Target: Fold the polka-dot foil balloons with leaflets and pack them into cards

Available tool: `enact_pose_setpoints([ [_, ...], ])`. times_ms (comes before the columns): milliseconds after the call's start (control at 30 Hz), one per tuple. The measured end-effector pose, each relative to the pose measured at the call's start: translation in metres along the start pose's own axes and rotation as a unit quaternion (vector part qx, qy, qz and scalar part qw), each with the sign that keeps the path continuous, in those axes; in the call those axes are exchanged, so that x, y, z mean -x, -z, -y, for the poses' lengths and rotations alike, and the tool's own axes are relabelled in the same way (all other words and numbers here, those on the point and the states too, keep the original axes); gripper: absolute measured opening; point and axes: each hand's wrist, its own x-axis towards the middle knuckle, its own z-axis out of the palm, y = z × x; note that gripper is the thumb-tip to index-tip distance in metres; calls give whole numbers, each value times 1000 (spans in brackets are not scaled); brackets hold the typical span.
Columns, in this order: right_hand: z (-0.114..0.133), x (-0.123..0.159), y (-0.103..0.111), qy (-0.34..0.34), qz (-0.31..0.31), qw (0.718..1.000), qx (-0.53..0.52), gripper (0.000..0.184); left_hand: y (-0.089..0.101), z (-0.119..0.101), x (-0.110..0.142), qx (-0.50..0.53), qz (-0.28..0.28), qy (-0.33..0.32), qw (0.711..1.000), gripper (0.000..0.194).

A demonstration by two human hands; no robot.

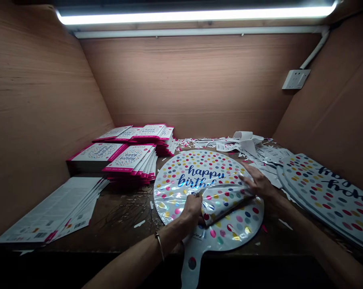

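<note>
A round foil balloon [184,172] lies flat on the table, silver with multicoloured dots and blue "happy birthday" lettering. Its near half is folded over in a flap [226,202] that covers part of the lettering. My left hand [192,208] grips the flap's left end, a thin bangle on that wrist. My right hand [258,182] rests on the flap's right end, its fingers spread over the fold. The balloon's tail [192,263] hangs over the near table edge.
Stacks of pink-edged packaged balloons [130,160] stand to the left, with white printed sheets [49,208] at the far left. More dotted balloons [329,192] lie at the right. Paper scraps [244,146] litter the back, between wooden walls.
</note>
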Motion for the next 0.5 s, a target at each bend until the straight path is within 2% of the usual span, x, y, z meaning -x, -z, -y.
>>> enact_pose_setpoints([
  [67, 30, 19, -6, 99, 8, 994, 39, 54, -5, 3, 2, 32, -2, 10, 999, 23],
  [133, 58, 38, -23, 207, 64, 972, 87, 55, -8, 4, 10, 54, -1, 7, 999, 20],
  [167, 69, 45, -33, 232, 92, 963, 102, 55, -8, 3, 15, 60, 0, 4, 998, 20],
  [267, 82, 55, -54, 227, 145, 958, 96, 50, 2, -6, 38, 60, -8, -13, 998, 25],
  [300, 82, 55, -57, 220, 155, 960, 82, 48, 8, -11, 46, 46, -23, -47, 998, 28],
  [367, 81, 56, -56, 216, 176, 960, 41, 45, 19, -23, 58, -5, -34, -169, 985, 31],
  [400, 81, 57, -52, 218, 189, 957, 14, 44, 23, -30, 60, -37, -11, -236, 971, 32],
  [433, 82, 59, -48, 220, 202, 954, -20, 43, 25, -36, 59, -69, 39, -288, 954, 31],
  [467, 84, 60, -44, 219, 211, 951, -58, 41, 26, -41, 54, -97, 110, -313, 938, 31],
  [500, 86, 62, -39, 214, 219, 947, -100, 40, 25, -46, 46, -117, 193, -303, 926, 31],
])
